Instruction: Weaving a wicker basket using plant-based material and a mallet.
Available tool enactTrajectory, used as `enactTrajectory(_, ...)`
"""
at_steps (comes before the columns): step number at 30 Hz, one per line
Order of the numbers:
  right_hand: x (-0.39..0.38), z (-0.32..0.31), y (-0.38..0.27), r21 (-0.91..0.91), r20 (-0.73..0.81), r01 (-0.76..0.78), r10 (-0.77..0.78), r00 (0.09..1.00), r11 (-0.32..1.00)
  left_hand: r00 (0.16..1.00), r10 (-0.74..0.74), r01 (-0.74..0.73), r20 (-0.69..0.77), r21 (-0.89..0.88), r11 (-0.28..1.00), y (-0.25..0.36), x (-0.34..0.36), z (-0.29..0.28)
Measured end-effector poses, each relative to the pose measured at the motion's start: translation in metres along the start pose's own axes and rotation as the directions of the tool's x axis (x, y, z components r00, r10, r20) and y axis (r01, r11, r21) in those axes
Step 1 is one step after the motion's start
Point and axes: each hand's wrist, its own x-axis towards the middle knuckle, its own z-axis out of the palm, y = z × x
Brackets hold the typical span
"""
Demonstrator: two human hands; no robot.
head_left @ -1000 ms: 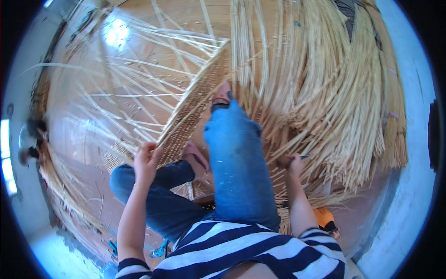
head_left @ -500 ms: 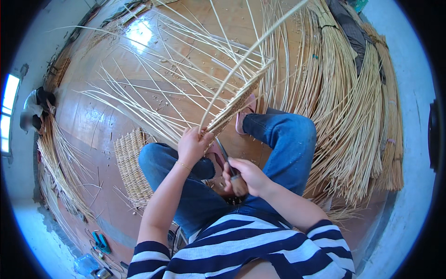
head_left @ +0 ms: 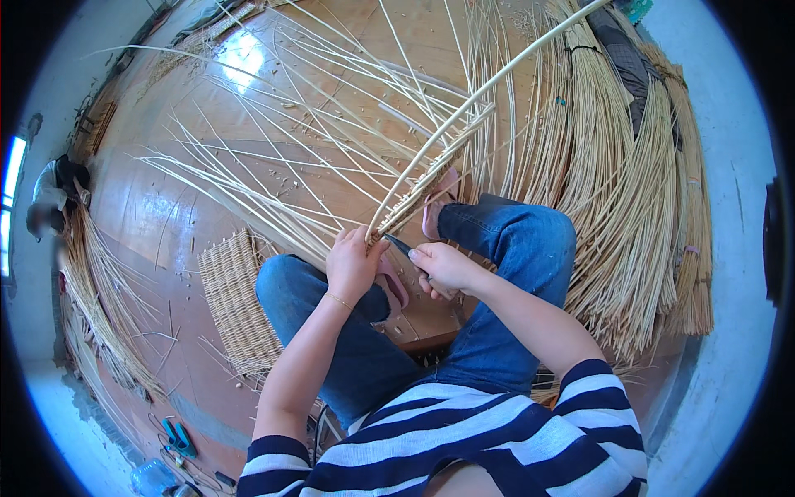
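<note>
Now brought together at the knees: left hand closed around a long cane and woven panel edge; right hand gripping a small knife at the cane's base, trimming apparently underway.

No labels, signs or screens in view; only a clear plastic bottle lying at the lower-left floor edge.

Pale straw-yellow willow rods fan across a glossy reddish-brown wooden floor. The woven wicker panel shows a tan basket-weave pattern. Blue denim jeans, navy-and-white striped shirt, pink sandals, teal-handled pliers.
</note>
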Motion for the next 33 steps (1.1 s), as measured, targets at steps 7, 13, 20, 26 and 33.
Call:
enactTrajectory(7, 0.033, 0.018, 0.055, -0.777, -0.281, 0.262, -0.687, 0.67, 0.573, 0.994, 0.097, -0.095, 0.039, -0.055, 0.994, -0.011, -0.001, -0.007)
enactTrajectory(13, 0.043, 0.023, 0.047, -0.229, -0.27, 0.397, -0.45, 0.851, 0.889, 0.997, 0.072, -0.071, 0.009, -0.046, 0.996, -0.007, 0.003, -0.002)
enactTrajectory(20, 0.035, 0.046, 0.041, 0.834, 0.181, -0.065, -0.16, 0.97, 0.547, 0.998, 0.061, -0.061, -0.016, 0.017, 0.998, -0.005, -0.001, 0.002)
enactTrajectory(26, 0.049, 0.057, 0.049, 0.206, -0.38, 0.425, -0.328, 0.865, 0.881, 0.991, 0.126, -0.125, -0.048, 0.027, 0.992, -0.003, -0.01, 0.012)
enactTrajectory(33, 0.026, 0.078, 0.068, 0.438, -0.392, 0.278, -0.097, 0.915, 0.855, 0.98, 0.2, -0.2, 0.002, 0.071, 0.977, 0.011, -0.026, 0.016)
